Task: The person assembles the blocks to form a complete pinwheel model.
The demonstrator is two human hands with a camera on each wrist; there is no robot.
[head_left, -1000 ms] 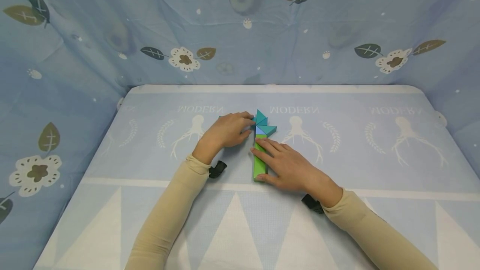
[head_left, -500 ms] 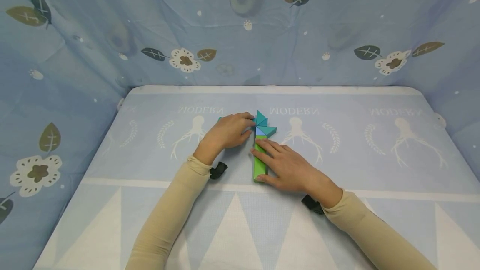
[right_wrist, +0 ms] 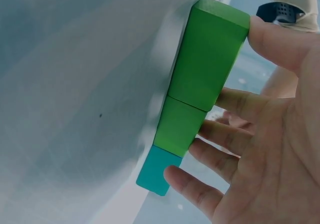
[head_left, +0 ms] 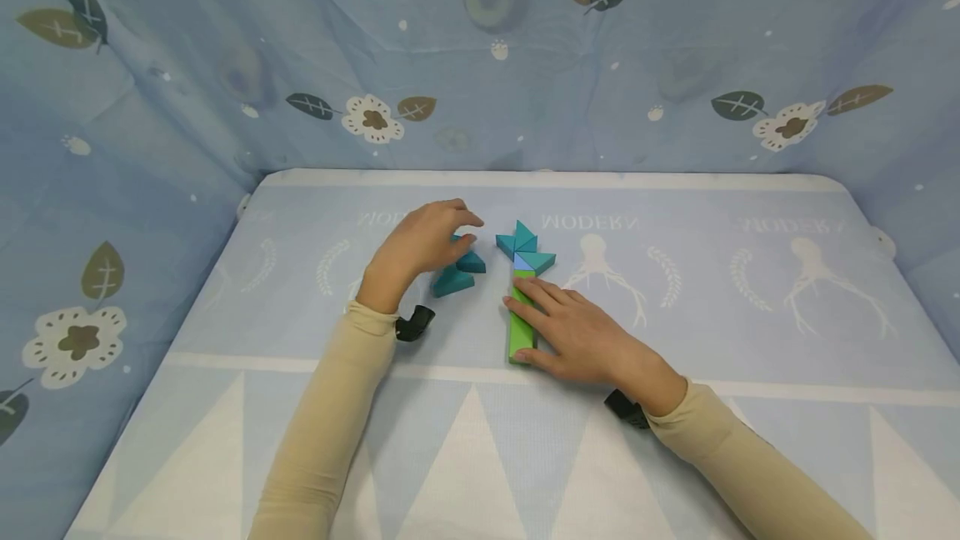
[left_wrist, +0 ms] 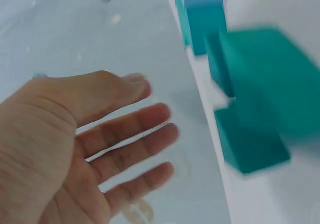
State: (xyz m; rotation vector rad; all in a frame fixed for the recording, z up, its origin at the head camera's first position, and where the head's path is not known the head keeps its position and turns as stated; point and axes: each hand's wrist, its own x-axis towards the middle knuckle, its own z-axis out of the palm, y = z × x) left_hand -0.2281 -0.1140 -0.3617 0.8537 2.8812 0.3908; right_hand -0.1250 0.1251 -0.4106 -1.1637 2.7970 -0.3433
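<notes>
On the tabletop lies a column of green wooden blocks (head_left: 521, 333). Above its far end is a light blue triangle block (head_left: 518, 262), with teal triangle blocks (head_left: 537, 262) fanned around it. My right hand (head_left: 581, 338) rests along the column's right side, fingertips on the green blocks and thumb at the near corner. My left hand (head_left: 420, 242) hovers left of the fan with its fingers apart and nothing between them. Loose teal blocks (head_left: 453, 281) lie under and beside it, partly hidden. In the left wrist view, teal blocks (left_wrist: 275, 79) stand close past the fingertips.
A patterned cloth (head_left: 720, 307) covers the table. Behind its far edge hangs a blue curtain (head_left: 525, 98) printed with leaves and flowers, which also runs down the left side. Dark wrist cameras (head_left: 415, 324) sit at both sleeve cuffs.
My left hand has moved left and away from the fan, uncovering its left teal triangle and the loose teal blocks. My right hand has stayed in place on the green column.
</notes>
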